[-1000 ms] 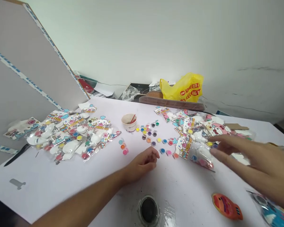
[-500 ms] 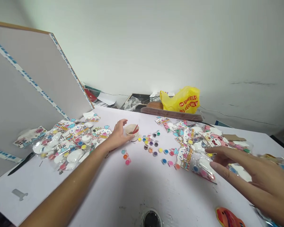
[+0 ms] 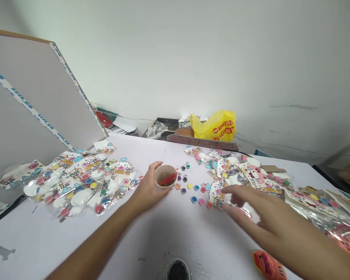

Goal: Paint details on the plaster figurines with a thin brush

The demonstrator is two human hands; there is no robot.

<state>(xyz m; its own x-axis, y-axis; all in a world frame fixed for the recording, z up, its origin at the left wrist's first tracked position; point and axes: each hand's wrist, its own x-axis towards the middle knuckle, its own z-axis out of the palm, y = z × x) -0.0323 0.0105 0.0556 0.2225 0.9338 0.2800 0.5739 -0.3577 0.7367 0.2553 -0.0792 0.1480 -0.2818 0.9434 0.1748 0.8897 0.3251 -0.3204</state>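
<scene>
left hand (image 3: 147, 190) wrapped around small paper cup (image 3: 165, 176), tipped, mid-tabletop (image 3: 163, 233) beside loose paint pots (image 3: 192, 188). right hand (image 3: 259, 217) spread flat, fingers apart, over a kit packet (image 3: 221, 190). step: cup pickup; next calls for a level carry.

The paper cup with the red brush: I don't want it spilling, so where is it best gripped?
Probably around its side wall just under the rim, coming from the left as the left hand does. The paper cup is tilted with its mouth open, and the red brush lies inside.
</scene>
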